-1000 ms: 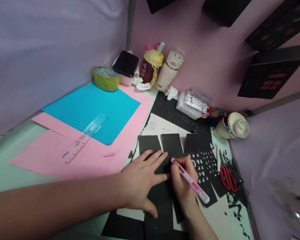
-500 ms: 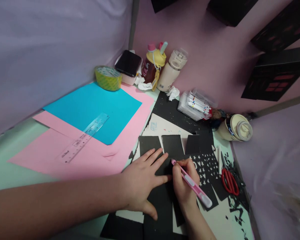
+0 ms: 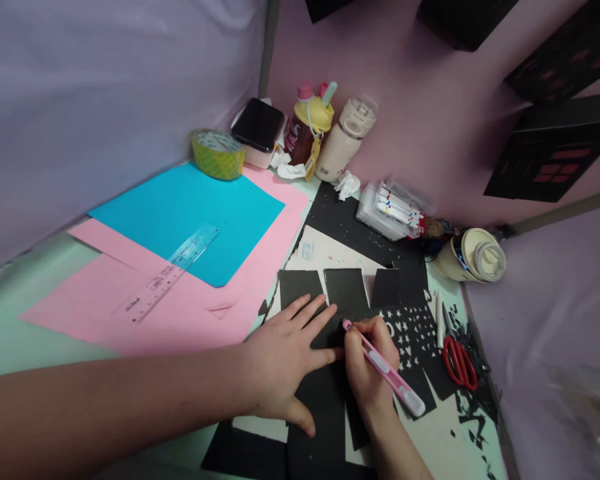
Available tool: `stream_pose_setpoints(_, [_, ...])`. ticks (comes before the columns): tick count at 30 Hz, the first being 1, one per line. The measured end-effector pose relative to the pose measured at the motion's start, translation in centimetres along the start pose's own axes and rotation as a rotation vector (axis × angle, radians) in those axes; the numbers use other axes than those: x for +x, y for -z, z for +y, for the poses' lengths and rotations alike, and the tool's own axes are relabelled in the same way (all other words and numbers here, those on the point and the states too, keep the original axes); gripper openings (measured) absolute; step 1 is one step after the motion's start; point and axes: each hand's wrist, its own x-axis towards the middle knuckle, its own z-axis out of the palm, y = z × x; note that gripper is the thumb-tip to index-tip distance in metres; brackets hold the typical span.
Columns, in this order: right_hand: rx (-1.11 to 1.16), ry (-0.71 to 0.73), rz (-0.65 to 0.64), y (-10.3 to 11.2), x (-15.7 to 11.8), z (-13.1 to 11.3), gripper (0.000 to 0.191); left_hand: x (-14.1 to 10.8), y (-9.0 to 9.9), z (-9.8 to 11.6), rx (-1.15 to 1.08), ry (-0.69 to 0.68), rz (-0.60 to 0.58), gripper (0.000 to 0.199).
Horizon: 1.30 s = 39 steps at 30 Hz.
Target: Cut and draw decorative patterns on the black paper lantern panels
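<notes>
My left hand (image 3: 293,360) lies flat with fingers spread, pressing on a sheet of black paper (image 3: 323,407). In my right hand (image 3: 373,367) is a pink utility knife (image 3: 387,370), gripped like a pen with its tip down on the black paper, just right of my left fingertips. The blade itself is too small to make out. Right of the knife, black paper with star and heart cut-outs (image 3: 410,330) shows white through its holes. Beneath these sheets is a pale board (image 3: 327,250).
Red-handled scissors (image 3: 460,363) lie at the right among black scraps (image 3: 475,427). A clear ruler (image 3: 170,273) rests across blue paper (image 3: 180,207) and pink paper (image 3: 95,300). Behind stand a tape roll (image 3: 217,155), a phone (image 3: 259,125), bottles (image 3: 343,143) and a marker box (image 3: 390,213).
Hardly anything differs. The whole view has shifted very slightly, while both hands and the knife keep nearly the same place on the paper.
</notes>
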Motion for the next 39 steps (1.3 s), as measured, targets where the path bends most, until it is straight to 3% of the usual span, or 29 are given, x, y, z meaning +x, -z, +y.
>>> stream_pose_setpoints(26, [0.046, 0.001, -0.069, 0.33, -0.33, 0.37, 0.016, 0.04, 0.33, 0.12, 0.002, 0.009, -0.023, 0.089])
stream_pose_setpoints(32, [0.033, -0.088, 0.04, 0.27, -0.26, 0.36, 0.01, -0.01, 0.39, 0.07, -0.02, 0.007, -0.025, 0.088])
stream_pose_setpoints(39, [0.028, -0.122, 0.053, 0.16, -0.1, -0.1, 0.012, -0.03, 0.23, 0.11, -0.004, 0.009, -0.015, 0.09])
